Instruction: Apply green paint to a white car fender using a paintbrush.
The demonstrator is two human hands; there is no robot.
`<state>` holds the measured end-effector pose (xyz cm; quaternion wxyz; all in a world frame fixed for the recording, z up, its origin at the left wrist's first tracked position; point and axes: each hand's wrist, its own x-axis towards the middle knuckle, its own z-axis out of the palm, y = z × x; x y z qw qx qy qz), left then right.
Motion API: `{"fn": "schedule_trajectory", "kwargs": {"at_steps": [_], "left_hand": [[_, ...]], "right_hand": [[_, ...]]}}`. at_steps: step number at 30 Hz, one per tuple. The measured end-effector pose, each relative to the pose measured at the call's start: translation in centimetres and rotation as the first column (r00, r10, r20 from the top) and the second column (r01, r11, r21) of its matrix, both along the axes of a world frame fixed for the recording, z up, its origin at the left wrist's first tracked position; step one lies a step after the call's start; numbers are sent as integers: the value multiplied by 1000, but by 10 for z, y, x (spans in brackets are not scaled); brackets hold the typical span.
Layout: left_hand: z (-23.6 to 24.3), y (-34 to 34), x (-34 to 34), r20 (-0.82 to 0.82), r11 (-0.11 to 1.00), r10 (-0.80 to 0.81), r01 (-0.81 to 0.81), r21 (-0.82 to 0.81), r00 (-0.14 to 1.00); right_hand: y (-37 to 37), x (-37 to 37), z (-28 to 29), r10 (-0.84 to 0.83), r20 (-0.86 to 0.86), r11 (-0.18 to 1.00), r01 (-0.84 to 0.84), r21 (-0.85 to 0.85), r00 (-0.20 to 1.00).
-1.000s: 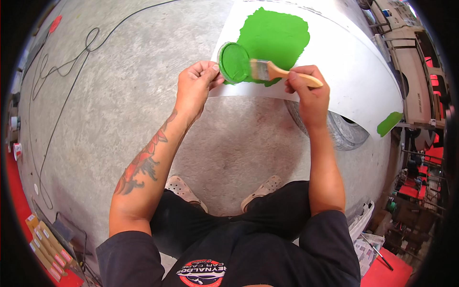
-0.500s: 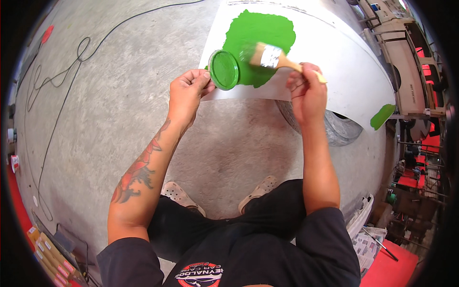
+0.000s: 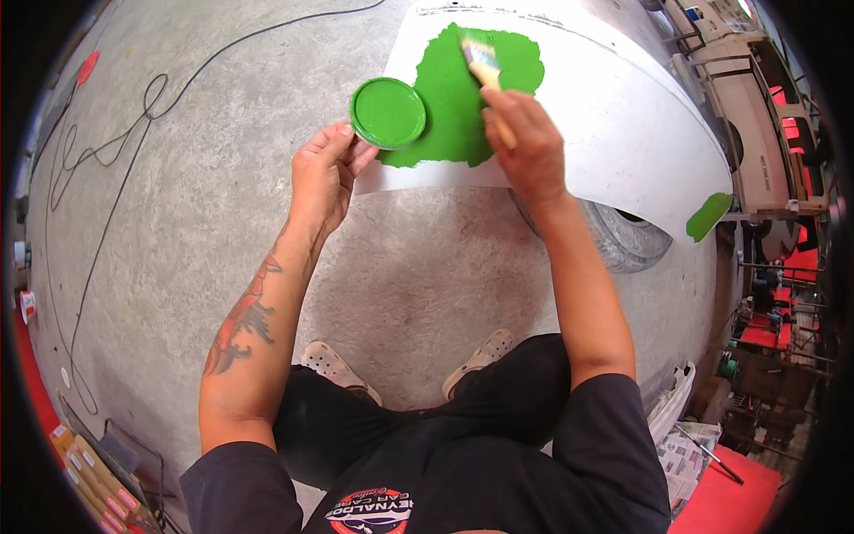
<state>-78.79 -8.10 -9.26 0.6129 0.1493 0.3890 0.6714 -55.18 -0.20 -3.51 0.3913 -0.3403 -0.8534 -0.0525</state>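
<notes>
My left hand (image 3: 329,169) grips the lower left rim of a round paint tub (image 3: 388,113); green paint fills its visible face. Fingers of my right hand (image 3: 527,147) wrap round the handle of a paintbrush (image 3: 482,64). The brush has a pale wooden handle and a metal band, and its blurred bristles reach the upper part of a green painted patch (image 3: 458,102). That patch has ragged edges and covers the left end of a white car body panel (image 3: 614,116). A smaller green patch (image 3: 709,216) marks the panel's right corner.
Under the panel lies a tyre (image 3: 627,240) on the concrete floor (image 3: 427,258). A black cable (image 3: 200,71) loops across the floor at the left. Cardboard boxes (image 3: 98,481) stand at lower left, newspaper (image 3: 685,463) and a red surface (image 3: 734,489) at lower right. Cluttered shelving (image 3: 778,294) lines the right.
The brush has moved up and left, turning more upright, to the upper part of the green patch. My left hand has shifted the tub left and slightly up, its paint facing me more.
</notes>
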Motion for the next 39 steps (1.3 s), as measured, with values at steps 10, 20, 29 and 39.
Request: {"fn": "schedule_trajectory", "kwargs": {"at_steps": [10,20,29,39], "left_hand": [[1,-3,-20,-4,995,104,-104,1,995],[-6,0,-23,25,990,136,-137,28,990],[-1,2,-31,66,975,217,-220,34,974],[-2,1,-33,60,974,215,-218,66,975]], "right_hand": [[-18,-15,9,-19,149,999,12,47,989],[-42,-23,-21,88,277,996,-85,-23,957],[-32,-10,10,-76,-319,597,-213,-773,945],[-22,-45,-24,83,-118,567,-144,-811,990]]}}
